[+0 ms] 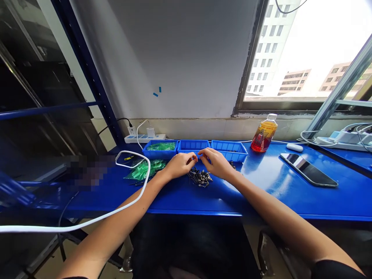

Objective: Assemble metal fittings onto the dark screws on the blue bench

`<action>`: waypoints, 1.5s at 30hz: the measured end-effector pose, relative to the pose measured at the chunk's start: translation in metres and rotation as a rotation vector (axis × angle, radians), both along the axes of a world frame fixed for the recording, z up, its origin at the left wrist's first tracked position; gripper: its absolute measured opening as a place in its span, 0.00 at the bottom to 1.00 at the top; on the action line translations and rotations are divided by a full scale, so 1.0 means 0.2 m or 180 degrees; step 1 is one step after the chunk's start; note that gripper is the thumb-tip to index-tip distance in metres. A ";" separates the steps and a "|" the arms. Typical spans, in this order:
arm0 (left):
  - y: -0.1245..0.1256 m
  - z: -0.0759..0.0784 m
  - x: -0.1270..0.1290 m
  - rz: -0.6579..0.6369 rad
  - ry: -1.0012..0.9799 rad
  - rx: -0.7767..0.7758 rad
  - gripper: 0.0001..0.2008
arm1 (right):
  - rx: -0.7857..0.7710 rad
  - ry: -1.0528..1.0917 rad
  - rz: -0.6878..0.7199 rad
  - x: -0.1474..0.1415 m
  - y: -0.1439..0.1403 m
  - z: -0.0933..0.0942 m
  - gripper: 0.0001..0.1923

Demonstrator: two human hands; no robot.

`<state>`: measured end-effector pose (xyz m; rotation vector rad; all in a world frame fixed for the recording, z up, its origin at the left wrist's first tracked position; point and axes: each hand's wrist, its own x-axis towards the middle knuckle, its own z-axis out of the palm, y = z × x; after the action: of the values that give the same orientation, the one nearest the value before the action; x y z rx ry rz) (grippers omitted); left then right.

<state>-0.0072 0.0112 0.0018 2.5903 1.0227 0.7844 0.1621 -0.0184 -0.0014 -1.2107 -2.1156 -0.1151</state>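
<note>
My left hand [180, 164] and my right hand [214, 162] are raised close together over the blue table, with their fingertips almost meeting. The fingers of each are bent into a pinch; whatever they hold is too small to make out. Just below them lies a heap of small dark metal parts [200, 177], and a few more show beside my right wrist. Behind my hands stand three blue bins in a row: a left bin [147, 152] with green pieces in clear plastic, a middle bin [190, 145], and a right bin [238, 156] with a few dark bits.
Green pieces in a clear bag [142, 170] lie left of my left hand. A white cable [116, 211] loops across my left forearm. To the right are a bottle of reddish drink [263, 135], a white case [294, 147] and a phone [309, 169]. A power strip [159, 137] sits against the wall.
</note>
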 end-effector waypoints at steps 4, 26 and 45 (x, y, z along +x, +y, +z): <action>-0.01 0.03 -0.02 -0.0062 0.0105 -0.0025 0.10 | -0.0251 -0.0343 -0.0104 0.05 -0.02 0.05 0.09; -0.03 0.04 -0.01 -0.0233 0.0366 -0.0134 0.11 | -0.1026 -0.1079 0.0038 0.04 0.02 -0.02 0.05; -0.04 0.05 -0.01 -0.0156 0.0449 -0.0117 0.11 | -0.0866 -0.1008 -0.0084 0.02 0.02 -0.03 0.06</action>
<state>-0.0089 0.0034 0.0111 2.6596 0.9973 0.5729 0.1656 -0.0152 -0.0084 -1.4580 -2.4504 -0.0321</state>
